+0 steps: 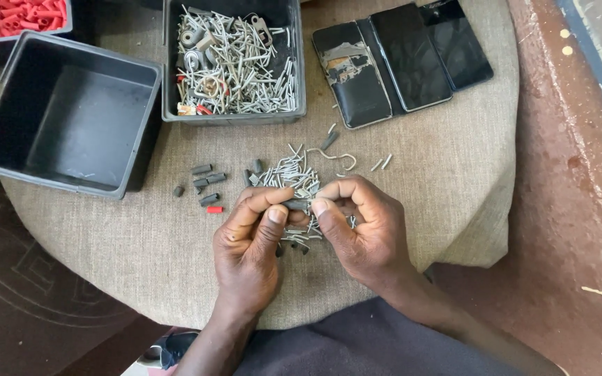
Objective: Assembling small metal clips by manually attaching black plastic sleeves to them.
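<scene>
Together, left hand point(249, 240), right hand point(360, 223) pinching grey sleeve point(296, 205), empty black bin point(8, 111) upper-left

Both hands point(308, 226) on small grey sleeve point(297, 205)

A small workshop: parts bins point(71, 111) of metal pins point(235, 63) (sorted on a cloth-covered table point(440, 188)).

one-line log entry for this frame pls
left hand: pinching small grey sleeve | right hand: pinching same sleeve | below: pile of metal pins on burlap-covered table | empty grey bin far left
</scene>
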